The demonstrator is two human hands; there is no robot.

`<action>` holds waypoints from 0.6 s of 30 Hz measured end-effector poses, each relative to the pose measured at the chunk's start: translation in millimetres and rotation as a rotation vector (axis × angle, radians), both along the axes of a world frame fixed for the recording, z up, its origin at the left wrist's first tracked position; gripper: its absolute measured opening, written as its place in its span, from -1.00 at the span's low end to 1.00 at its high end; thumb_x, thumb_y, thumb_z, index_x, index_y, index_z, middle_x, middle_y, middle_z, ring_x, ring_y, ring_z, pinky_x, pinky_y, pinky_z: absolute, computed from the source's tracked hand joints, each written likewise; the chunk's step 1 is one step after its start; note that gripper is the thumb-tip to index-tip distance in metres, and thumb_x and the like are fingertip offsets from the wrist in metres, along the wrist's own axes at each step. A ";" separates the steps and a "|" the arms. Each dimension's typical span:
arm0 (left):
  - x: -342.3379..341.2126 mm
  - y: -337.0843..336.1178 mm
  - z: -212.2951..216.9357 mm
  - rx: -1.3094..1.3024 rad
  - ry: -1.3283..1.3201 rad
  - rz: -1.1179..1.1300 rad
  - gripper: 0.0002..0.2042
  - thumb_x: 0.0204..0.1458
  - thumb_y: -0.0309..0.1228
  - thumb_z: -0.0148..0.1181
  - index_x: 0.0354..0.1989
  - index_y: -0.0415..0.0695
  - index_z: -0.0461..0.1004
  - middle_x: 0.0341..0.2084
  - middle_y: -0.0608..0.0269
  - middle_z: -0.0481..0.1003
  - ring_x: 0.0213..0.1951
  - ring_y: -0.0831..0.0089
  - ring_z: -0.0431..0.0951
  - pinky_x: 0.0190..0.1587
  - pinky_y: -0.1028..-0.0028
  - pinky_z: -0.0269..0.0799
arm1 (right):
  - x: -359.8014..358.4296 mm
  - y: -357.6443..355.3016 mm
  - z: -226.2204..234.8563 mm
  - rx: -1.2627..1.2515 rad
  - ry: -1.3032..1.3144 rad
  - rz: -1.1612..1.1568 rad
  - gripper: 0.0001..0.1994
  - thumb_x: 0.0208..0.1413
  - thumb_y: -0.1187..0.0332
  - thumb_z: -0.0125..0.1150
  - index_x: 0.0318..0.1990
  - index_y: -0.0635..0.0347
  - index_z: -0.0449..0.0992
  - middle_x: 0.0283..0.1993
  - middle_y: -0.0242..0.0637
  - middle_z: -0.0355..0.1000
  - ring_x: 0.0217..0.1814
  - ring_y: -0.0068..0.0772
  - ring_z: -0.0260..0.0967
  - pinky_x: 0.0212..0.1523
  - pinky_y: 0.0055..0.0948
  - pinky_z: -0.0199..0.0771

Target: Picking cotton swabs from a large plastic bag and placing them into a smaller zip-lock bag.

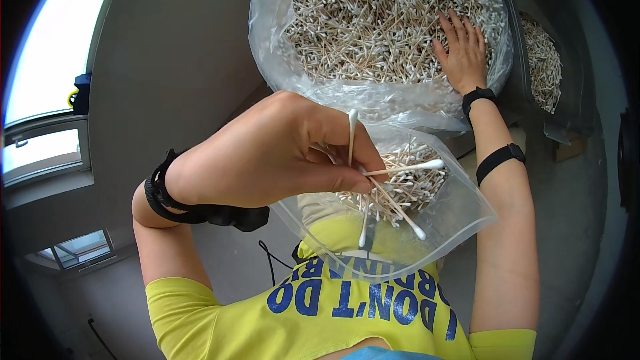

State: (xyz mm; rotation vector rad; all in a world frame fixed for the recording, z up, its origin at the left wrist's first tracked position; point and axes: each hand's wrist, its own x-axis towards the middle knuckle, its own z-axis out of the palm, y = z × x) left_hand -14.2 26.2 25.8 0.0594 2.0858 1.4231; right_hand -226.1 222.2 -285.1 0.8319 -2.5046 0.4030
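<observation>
- Several cotton-tipped swabs (417,167), clamped in left grip (280,150), fan toward 12, 3, 5, 6 o'clock.
- Right grip (465,60), fingers apart, on stick heap (373,33) in crinkled plastic bag (270,33), 1 o'clock.

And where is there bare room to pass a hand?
There is open space left of the big bag, beyond the left hand. The small bag has a swab-free corner beside the right forearm. Crowded: the big bag, packed with cotton swabs under the right hand, and the small bag's middle, where the left hand holds more above.
</observation>
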 end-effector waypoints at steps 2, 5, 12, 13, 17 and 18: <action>-0.2 10.3 -4.0 -0.205 -0.099 -0.077 -0.82 0.09 -0.56 0.29 -0.12 -0.24 0.61 -0.29 0.13 0.65 -0.21 0.40 0.68 -0.12 0.46 0.59 | -1.9 -0.9 -2.2 -0.010 0.004 0.011 -0.45 0.27 0.02 0.02 0.39 -0.22 0.18 0.44 -0.36 0.13 0.45 -0.13 0.06 0.47 0.00 -0.10; 3.9 7.0 -25.1 -0.275 0.030 -0.143 -0.81 0.13 -0.51 0.25 -0.09 -0.24 0.59 -0.27 0.12 0.65 -0.21 0.38 0.68 -0.12 0.45 0.57 | -2.8 -1.8 -4.8 -0.017 0.014 0.017 -0.46 0.28 0.00 0.00 0.39 -0.22 0.19 0.44 -0.37 0.14 0.45 -0.14 0.07 0.47 -0.01 -0.10; 1.2 0.7 -35.1 -0.324 -0.036 -0.281 -0.69 0.20 -0.56 0.09 0.12 -0.23 0.48 -0.16 0.02 0.62 -0.17 0.22 0.66 -0.13 0.37 0.56 | -3.9 -0.4 -6.7 0.030 0.051 -0.011 -0.45 0.31 0.00 -0.02 0.42 -0.25 0.14 0.47 -0.41 0.10 0.45 -0.16 0.08 0.47 -0.09 -0.07; 1.5 0.2 -35.1 -0.365 -0.035 -0.329 -0.67 0.19 -0.57 0.08 0.15 -0.23 0.45 -0.13 -0.01 0.60 -0.16 0.17 0.65 -0.12 0.34 0.56 | -4.8 -0.9 -5.9 0.033 0.050 -0.008 -0.45 0.31 0.00 -0.02 0.42 -0.25 0.14 0.47 -0.41 0.10 0.45 -0.16 0.08 0.47 -0.09 -0.07; 9.9 7.4 -29.0 -0.423 0.066 -0.430 -0.60 0.16 -0.58 0.10 0.21 -0.22 0.40 -0.08 -0.03 0.58 -0.12 0.08 0.62 -0.10 0.27 0.56 | -7.0 1.1 -6.7 0.004 0.072 0.015 -0.45 0.31 -0.01 -0.03 0.42 -0.25 0.14 0.47 -0.42 0.10 0.45 -0.16 0.08 0.47 -0.08 -0.07; 9.2 10.7 -25.5 -0.407 0.091 -0.421 -0.59 0.13 -0.59 0.14 0.19 -0.22 0.41 -0.08 -0.04 0.58 -0.12 0.07 0.61 -0.09 0.27 0.55 | -7.6 2.8 -7.9 -0.016 0.083 0.018 -0.45 0.31 -0.01 -0.03 0.42 -0.25 0.14 0.47 -0.43 0.11 0.45 -0.16 0.08 0.46 -0.08 -0.07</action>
